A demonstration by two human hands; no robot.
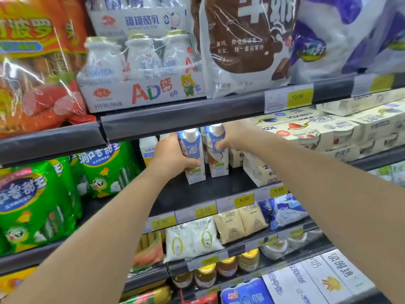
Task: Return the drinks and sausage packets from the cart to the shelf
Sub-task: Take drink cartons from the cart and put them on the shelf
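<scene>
Two blue-and-white drink cartons stand side by side on the dark middle shelf (219,189). My left hand (173,155) is wrapped around the left carton (196,170), thumb across its front. My right hand (235,136) grips the upper part of the right carton (219,161) from the right side. Both cartons are upright with their bases on the shelf. Green sausage packets (103,170) fill the same shelf to the left, and orange sausage packets (37,69) hang on the shelf above. The cart is out of view.
The shelf rail (175,116) above hangs just over the carton tops. White drink boxes (263,170) stand right of the cartons, and a white and yellow carton (148,150) is behind my left hand. Price tags line the shelf edge (206,210). Yoghurt packs and jars fill the lower shelves.
</scene>
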